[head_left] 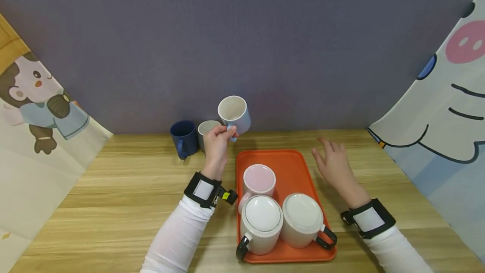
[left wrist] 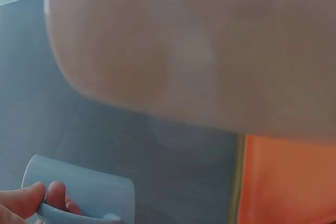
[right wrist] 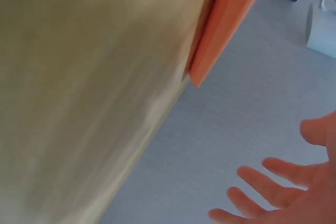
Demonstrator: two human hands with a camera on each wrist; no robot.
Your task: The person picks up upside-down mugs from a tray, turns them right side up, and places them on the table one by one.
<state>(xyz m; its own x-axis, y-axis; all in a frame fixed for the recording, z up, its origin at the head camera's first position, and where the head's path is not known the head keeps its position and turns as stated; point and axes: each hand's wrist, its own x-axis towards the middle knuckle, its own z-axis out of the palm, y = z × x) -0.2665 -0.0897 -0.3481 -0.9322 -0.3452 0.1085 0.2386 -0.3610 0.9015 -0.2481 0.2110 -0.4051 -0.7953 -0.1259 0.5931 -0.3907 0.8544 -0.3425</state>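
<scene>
My left hand [head_left: 217, 148] holds a light blue mug [head_left: 239, 118] by its handle, up in front of the grey wall and beyond the tray. The mug's white inside faces up toward the head camera. In the left wrist view, thumb and fingers pinch the handle of the light blue mug [left wrist: 100, 187]. To the right of the orange tray [head_left: 293, 165], my right hand [head_left: 335, 163] hovers over the table with fingers spread and nothing in them. The right wrist view shows those relaxed fingers [right wrist: 270, 184] too.
On the tray, a pink mug [head_left: 259, 179] stands behind two upside-down white mugs, the left one [head_left: 262, 222] and the right one [head_left: 303, 218], both with black handles. A dark blue mug [head_left: 184, 138] and a grey mug [head_left: 206, 129] stand by the wall [head_left: 242, 45].
</scene>
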